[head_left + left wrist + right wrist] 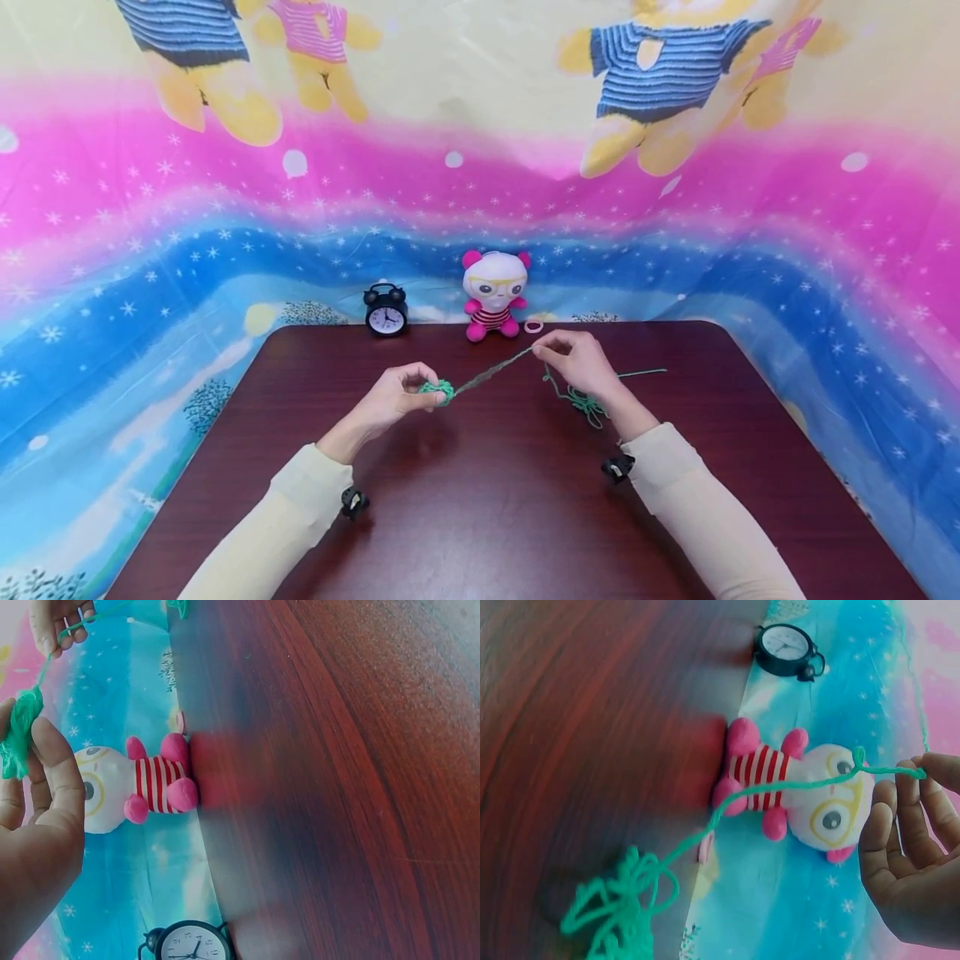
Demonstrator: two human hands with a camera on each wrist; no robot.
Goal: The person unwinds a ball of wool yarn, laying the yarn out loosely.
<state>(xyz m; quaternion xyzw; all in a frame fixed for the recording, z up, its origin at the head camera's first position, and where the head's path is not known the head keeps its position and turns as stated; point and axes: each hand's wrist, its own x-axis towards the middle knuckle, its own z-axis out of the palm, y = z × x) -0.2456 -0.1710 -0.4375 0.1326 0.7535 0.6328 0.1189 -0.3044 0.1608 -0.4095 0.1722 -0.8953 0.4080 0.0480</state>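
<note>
A small bundle of green yarn (438, 391) is pinched between the thumb and fingers of my left hand (393, 396), above the table. From it a strand of yarn (491, 372) runs up to my right hand (577, 360), whose thumb and forefinger pinch it. In the right wrist view, the yarn goes on from those fingertips down to a loose tangle of green yarn (626, 907) on the table. Part of that tangle lies behind my right forearm in the head view, with a tail end sticking out to the right.
At the table's back edge stand a black alarm clock (386, 312) and a pink-and-white plush toy (495, 296). A small pale pink ring (533, 327) lies beside the toy. A printed cloth (465, 196) hangs behind the dark wooden table (465, 517).
</note>
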